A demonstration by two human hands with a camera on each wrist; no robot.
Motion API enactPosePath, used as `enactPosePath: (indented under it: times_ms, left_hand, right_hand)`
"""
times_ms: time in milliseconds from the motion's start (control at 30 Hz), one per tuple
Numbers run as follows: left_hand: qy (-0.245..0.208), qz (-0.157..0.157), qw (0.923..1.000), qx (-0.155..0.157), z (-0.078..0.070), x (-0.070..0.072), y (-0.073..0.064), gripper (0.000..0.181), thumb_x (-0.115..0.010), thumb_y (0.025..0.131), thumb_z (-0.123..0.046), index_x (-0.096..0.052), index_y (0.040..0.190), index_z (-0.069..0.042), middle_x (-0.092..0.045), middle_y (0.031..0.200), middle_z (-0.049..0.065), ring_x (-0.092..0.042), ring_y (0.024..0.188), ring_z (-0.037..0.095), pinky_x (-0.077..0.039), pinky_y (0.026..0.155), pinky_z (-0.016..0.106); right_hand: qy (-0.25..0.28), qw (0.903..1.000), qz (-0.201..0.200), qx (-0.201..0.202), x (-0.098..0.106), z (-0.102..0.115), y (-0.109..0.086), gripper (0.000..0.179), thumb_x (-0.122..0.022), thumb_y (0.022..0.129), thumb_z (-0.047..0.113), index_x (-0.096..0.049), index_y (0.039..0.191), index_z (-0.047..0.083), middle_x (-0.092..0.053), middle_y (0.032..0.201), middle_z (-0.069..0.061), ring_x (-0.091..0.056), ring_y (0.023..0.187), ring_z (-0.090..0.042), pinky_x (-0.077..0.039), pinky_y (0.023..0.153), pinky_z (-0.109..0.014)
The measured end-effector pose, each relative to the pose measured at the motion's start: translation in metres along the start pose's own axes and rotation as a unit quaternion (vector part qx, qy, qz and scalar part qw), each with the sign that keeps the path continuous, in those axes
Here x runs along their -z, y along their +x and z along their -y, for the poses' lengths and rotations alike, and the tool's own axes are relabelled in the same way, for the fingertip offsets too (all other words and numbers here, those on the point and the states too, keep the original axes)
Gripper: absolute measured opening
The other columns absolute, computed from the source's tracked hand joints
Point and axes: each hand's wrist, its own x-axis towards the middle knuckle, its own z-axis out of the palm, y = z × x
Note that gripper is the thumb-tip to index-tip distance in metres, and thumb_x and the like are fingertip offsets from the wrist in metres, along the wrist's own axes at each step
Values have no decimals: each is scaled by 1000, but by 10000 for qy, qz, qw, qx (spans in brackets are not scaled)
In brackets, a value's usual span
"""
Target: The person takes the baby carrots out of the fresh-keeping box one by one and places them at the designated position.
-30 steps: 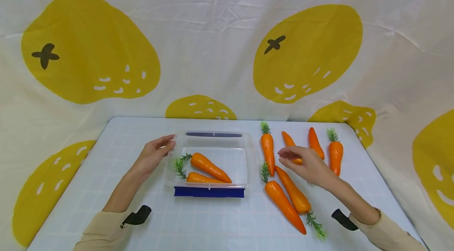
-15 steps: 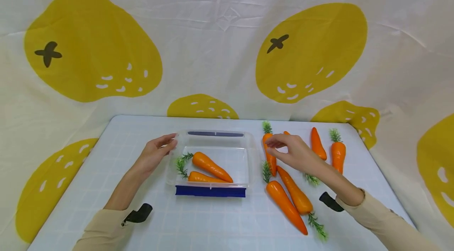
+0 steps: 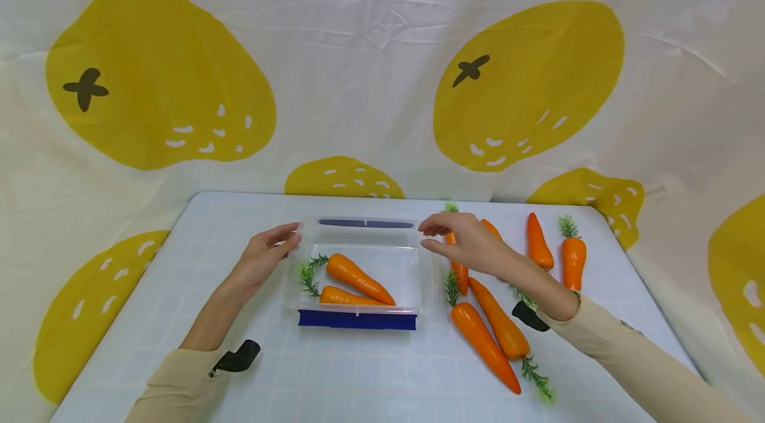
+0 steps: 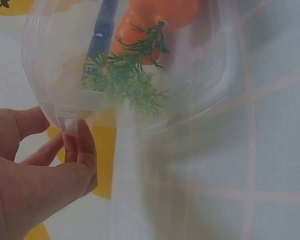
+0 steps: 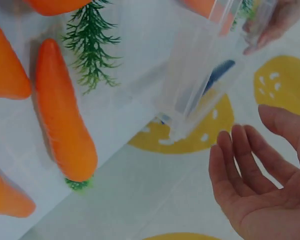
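A clear plastic food container (image 3: 427, 270) with dark blue clips (image 3: 357, 320) stands on the table. Two carrots with green tops, one carrot (image 3: 360, 279) behind the other carrot (image 3: 342, 295), lie inside it. My left hand (image 3: 258, 257) pinches the container's far left rim; in the left wrist view the thumb and fingers of that left hand (image 4: 50, 170) close on the edge. Beside the far right corner hovers my right hand (image 3: 469, 242), its fingers spread and gently bent, with nothing in them. The right wrist view shows this right hand (image 5: 265, 185) apart from the container wall (image 5: 177, 80).
Several carrots lie right of the container: a front carrot (image 3: 485, 346), a carrot beside it (image 3: 501, 320), a carrot partly under my right hand (image 3: 459, 277), and a far right carrot (image 3: 574, 260). A cloth with yellow fruit (image 3: 161, 78) hangs behind the table (image 3: 239, 383).
My right hand has moved left from above the carrots to the container's right rim. My left hand keeps its hold on the left rim.
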Motion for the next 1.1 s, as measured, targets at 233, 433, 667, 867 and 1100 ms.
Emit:
enactPosePath:
  times_ms: [233,433,667,867,1100]
  left_hand:
    - [54,-14,10000,-67,-2,0,-2,56,-59,106,-32,-46,155,-7,-49,148,18,-54,125,30,-41,114,43]
    - [322,-3,9990,-297,0,0,-2,56,-58,107,-33,-47,154,-6,-52,144,19,-56,121,34,-46,109,37]
    - [492,-51,9971,-578,3,1,-1,53,-58,107,-32,-49,152,-5,-55,138,19,-58,113,36,-51,99,28]
    - [649,-86,9940,-879,5,2,-1,55,-60,106,-33,-49,151,-3,-57,136,21,-59,107,35,-52,92,22]
    - [824,-131,9919,-960,13,5,3,56,-62,104,-36,-53,150,-6,-60,132,19,-60,105,34,-55,94,30]
  right_hand:
    - [-22,9988,468,114,-8,11,20,25,-74,96,11,-71,118,0,-72,112,-9,-67,103,-25,-56,93,-41]
    - [-217,9959,868,117,-15,20,35,28,-74,96,13,-70,120,-1,-71,115,-10,-66,105,-26,-55,94,-39]
    - [-322,9900,1372,46,-24,30,55,33,-74,97,14,-68,126,0,-70,121,-12,-65,110,-26,-54,97,-37]
    - [-208,9823,1864,7,-35,35,74,35,-73,97,15,-66,129,1,-68,125,-13,-65,111,-27,-54,98,-35]
    - [-203,9718,2350,49,-50,45,90,36,-72,98,15,-65,130,0,-67,128,-13,-64,112,-27,-54,97,-33]
